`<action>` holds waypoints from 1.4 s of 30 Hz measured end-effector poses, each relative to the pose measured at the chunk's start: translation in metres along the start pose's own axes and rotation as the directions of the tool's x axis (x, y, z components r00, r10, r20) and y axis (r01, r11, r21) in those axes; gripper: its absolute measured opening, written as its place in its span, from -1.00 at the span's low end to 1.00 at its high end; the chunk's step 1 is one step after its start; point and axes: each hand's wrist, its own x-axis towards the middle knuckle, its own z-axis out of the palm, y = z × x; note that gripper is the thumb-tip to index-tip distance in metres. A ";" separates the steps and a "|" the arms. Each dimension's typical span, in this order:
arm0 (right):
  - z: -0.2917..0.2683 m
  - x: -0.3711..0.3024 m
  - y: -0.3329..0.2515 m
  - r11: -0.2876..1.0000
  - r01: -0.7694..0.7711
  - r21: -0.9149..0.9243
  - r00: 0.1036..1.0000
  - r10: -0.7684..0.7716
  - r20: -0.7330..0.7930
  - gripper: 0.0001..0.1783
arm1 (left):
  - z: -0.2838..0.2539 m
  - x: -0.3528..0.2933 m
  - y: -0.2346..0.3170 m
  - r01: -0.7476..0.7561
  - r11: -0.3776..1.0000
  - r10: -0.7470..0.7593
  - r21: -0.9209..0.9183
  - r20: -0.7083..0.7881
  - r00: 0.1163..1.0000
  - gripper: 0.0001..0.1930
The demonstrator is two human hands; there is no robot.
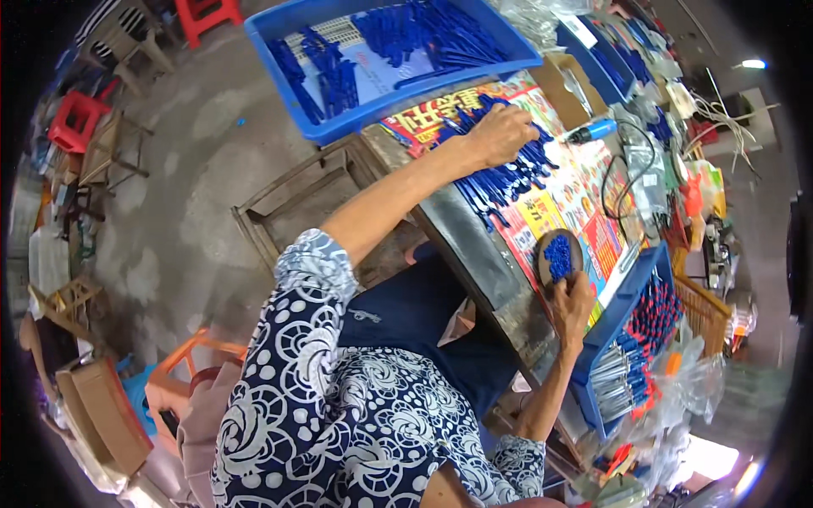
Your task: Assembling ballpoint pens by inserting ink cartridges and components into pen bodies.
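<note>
My left hand point(501, 135) is above a heap of slim blue pen-like sticks point(517, 182) on the printed sheets covering the table. Its fingers are curled in and pressed together, and whatever they hold is too small to tell. At the front part of the table my right hand point(574, 301) reaches the near rim of a dark oval dish point(543, 251). Small blue pieces point(558, 256) lie in that dish. The right fingertips are pinched together at its edge; I cannot see what is between them.
A large blue tray point(318, 129) of blue sticks stands at the table's far left end. A corded blue-handled tool point(593, 130) lies right of the heap. Nearer, a blue bin point(584, 372) holds metallic and red-and-dark rods. A wooden stool frame point(254, 222) stands left of the table.
</note>
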 end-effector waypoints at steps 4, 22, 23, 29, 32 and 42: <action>-0.005 -0.001 -0.006 1.000 0.002 0.017 1.000 -0.001 -0.019 -0.87 | -0.085 0.002 -0.012 0.222 0.973 -0.227 0.062 0.110 0.968 -0.82; -0.007 -0.016 -0.030 0.979 -0.062 0.194 0.996 0.047 0.081 -0.87 | -0.090 -0.027 -0.141 0.606 0.728 -0.683 0.320 0.410 0.605 -0.69; -0.008 -0.017 -0.028 0.982 -0.059 0.178 0.996 0.046 0.078 -0.87 | -0.092 -0.022 -0.132 0.620 0.717 -0.694 0.318 0.412 0.591 -0.70; -0.004 -0.018 -0.026 0.962 -0.031 0.273 0.999 0.034 -0.006 -0.87 | -0.109 -0.013 -0.122 0.556 0.772 -0.629 0.308 0.494 0.600 -0.71; -0.005 -0.017 -0.029 0.939 -0.032 0.343 0.999 0.038 -0.010 -0.87 | -0.117 -0.013 -0.125 0.514 0.783 -0.619 0.350 0.519 0.589 -0.70; -0.009 -0.018 -0.037 0.758 -0.172 0.629 0.982 0.184 0.046 -0.91 | -0.140 -0.003 -0.082 0.715 0.266 -0.709 -0.647 0.371 0.600 -0.88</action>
